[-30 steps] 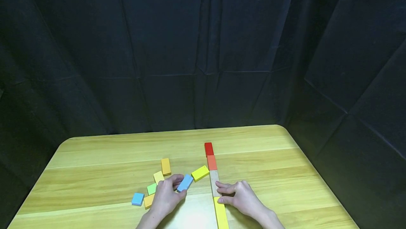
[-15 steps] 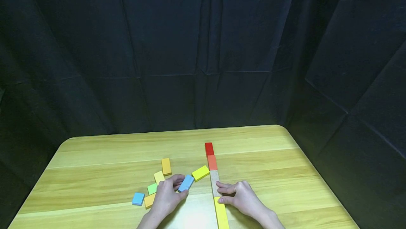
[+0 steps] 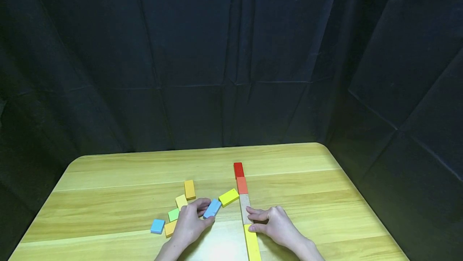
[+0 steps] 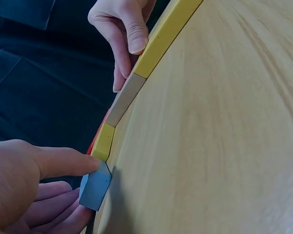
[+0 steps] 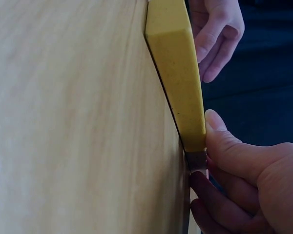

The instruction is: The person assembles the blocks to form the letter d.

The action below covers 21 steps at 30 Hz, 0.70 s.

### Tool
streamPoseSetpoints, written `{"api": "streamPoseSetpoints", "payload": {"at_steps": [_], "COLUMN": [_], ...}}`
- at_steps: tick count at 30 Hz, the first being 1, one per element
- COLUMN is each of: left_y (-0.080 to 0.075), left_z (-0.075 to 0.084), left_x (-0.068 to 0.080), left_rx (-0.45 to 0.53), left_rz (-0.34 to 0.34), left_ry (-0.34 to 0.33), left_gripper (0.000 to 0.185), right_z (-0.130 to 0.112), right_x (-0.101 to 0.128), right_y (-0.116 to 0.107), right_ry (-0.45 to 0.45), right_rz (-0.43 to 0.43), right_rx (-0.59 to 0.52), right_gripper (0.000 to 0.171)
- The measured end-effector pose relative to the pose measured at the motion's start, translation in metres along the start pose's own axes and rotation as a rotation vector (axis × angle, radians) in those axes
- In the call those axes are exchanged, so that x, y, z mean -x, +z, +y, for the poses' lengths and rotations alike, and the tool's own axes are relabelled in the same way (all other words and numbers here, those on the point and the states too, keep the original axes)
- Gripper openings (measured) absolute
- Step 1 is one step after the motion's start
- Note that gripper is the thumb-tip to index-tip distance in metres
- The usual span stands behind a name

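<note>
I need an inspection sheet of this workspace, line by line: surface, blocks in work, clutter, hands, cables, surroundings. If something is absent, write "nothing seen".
Surface: wood-grain table, bright glare patch near the front.
Blocks in work: red block, orange-red block, grey block and long yellow block in one row, far to near; short yellow block angled at its left; held blue block.
Clutter: far orange block, pale yellow block, green block, near orange block, small blue block, loose at left.
Hands: left hand grips the held blue block; right hand touches the row at the grey-yellow joint, pinching unclear.
Cables: nothing seen.
Surroundings: dark cloth around the table.
</note>
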<state>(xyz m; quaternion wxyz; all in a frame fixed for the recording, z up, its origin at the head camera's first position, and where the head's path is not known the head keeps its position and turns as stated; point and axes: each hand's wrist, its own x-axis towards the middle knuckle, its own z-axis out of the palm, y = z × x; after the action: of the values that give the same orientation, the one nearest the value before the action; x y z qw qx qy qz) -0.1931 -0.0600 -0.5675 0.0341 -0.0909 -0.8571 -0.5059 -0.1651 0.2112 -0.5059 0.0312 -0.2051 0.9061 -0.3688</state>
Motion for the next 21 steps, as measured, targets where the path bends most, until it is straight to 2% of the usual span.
{"api": "streamPoseSetpoints", "payload": {"at_steps": [4,12,17,21], "left_y": [-0.004,-0.021,-0.024,-0.024], "left_z": [0.006,0.041,0.044,0.042], "left_x": [0.002,0.01,0.009,0.008], "left_rx": [0.014,0.061,0.063,0.062], "left_rz": [-0.012,-0.037,-0.057,-0.038], "left_ry": [-0.011,-0.009,-0.037,-0.029], "left_gripper": [0.045,0.04,0.036,0.032], "right_z": [0.0,0.0,-0.001,0.0], "right_x": [0.0,0.0,0.001,0.001], "right_y": [0.0,0.0,-0.001,0.0], "right_ry": [-0.004,-0.006,-0.001,-0.001], "right_rz": [0.002,-0.004,-0.008,-0.008], "right_rx": [-0.004,-0.01,-0.007,-0.012], "right_gripper": [0.043,0.044,0.044,0.044]}}
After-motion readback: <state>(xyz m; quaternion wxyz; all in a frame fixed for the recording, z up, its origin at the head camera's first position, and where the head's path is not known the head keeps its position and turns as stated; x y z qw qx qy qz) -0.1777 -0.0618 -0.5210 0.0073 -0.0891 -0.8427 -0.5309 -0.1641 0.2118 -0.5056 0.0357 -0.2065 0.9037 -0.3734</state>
